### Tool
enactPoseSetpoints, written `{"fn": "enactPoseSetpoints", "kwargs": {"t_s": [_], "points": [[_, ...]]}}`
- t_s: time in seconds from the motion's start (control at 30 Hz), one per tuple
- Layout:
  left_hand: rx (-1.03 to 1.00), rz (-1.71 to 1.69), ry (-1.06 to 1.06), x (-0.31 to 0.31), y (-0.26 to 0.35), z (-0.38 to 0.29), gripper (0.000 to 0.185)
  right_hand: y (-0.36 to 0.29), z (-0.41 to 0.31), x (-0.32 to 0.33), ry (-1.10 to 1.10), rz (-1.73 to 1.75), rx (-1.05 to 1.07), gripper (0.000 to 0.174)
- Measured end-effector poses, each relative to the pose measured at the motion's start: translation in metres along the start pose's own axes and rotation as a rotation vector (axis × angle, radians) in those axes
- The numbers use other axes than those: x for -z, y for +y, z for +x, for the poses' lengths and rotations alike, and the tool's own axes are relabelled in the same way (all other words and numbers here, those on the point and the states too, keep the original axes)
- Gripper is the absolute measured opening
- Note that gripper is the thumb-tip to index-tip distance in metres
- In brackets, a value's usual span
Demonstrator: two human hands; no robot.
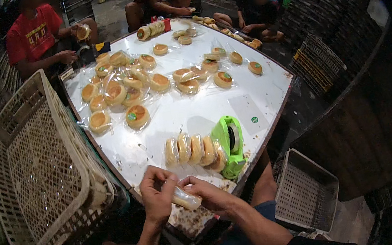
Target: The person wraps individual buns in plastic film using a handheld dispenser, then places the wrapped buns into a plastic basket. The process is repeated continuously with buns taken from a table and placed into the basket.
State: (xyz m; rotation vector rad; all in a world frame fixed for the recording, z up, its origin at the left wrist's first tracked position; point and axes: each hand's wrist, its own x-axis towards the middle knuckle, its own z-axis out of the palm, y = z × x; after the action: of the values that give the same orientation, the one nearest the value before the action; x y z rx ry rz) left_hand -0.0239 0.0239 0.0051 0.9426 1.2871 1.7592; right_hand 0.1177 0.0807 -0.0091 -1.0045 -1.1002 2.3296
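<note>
At the near corner of the white table [195,117], my left hand [159,194] and my right hand [207,193] hold a bun in clear plastic wrap [186,198] between them, tilted on its edge. My left fingers pinch the wrap at its upper side; my right fingers are at its right end. Just beyond, a row of wrapped buns [196,150] stands on edge against a green tape dispenser [229,144]. Many bagged round buns [115,92] lie heaped on the table's left side, several with a green sticker, and more [190,80] lie near the middle.
Stacked plastic crates [69,146] stand at the left edge; another crate [301,190] is on the floor at right. A flat clear bag with a green sticker [248,113] lies beyond the dispenser. Several people sit around the far side, one in a red shirt [34,36] holding a bun.
</note>
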Motion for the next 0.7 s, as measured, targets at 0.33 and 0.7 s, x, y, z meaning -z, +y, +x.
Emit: {"fn": "enactPoseSetpoints", "kwargs": {"t_s": [0.33, 0.7], "points": [[0.387, 0.171, -0.044, 0.022, -0.053, 0.081, 0.062, -0.122, 0.118, 0.123, 0.582, -1.089, 0.945, 0.017], [0.287, 0.056, 0.187, 0.041, -0.036, 0.085, 0.05, -0.19, 0.241, 0.261, 0.708, -1.794, 0.256, 0.044]]}}
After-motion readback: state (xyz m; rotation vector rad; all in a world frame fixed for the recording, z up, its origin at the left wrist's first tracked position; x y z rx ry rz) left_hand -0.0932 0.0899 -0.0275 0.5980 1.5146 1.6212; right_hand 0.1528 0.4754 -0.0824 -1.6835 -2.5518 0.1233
